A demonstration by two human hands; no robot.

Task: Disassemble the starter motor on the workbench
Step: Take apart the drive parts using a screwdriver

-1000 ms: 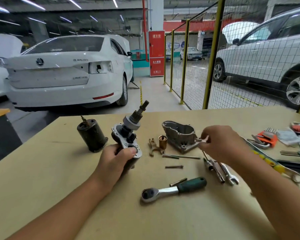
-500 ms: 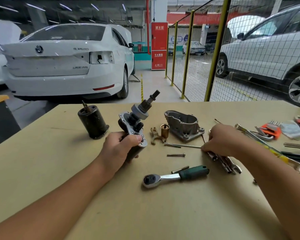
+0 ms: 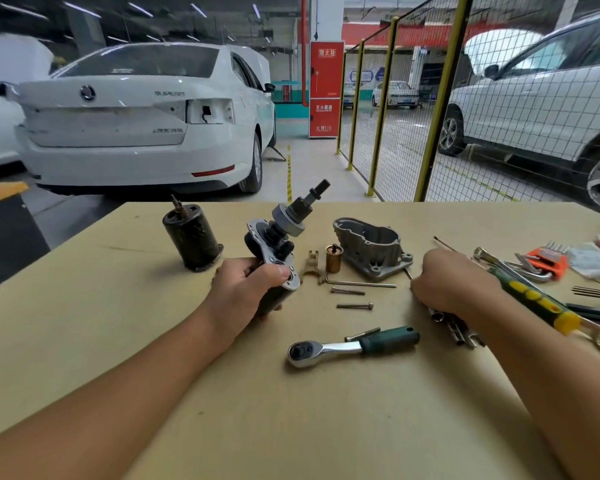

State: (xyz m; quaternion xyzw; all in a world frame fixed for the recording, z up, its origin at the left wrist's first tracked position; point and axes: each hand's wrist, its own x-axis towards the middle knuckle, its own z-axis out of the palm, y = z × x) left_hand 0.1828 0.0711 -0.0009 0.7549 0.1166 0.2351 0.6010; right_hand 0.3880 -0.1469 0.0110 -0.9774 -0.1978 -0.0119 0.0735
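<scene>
My left hand (image 3: 246,289) grips the starter motor core (image 3: 281,244) by its lower body and holds it tilted, its pinion shaft pointing up and right above the workbench (image 3: 118,323). The removed aluminium nose housing (image 3: 371,249) lies behind, to the right. A black cylindrical solenoid (image 3: 193,237) stands to the left. A brass plunger (image 3: 334,258) and a fork lever (image 3: 313,261) sit between them. My right hand (image 3: 444,282) lies knuckles up on a pile of small wrenches (image 3: 454,327), its fingers hidden.
Two loose bolts (image 3: 355,306) and a long hex key (image 3: 361,283) lie mid-bench. A green-handled ratchet (image 3: 354,346) lies nearer me. A yellow-green tool (image 3: 534,299), an orange hex key set (image 3: 548,259) and more tools crowd the right edge. Cars and a fence stand beyond.
My right hand came down from the nose housing, where it held a wrench, onto the wrench pile. My left hand keeps the motor core in the same grip.
</scene>
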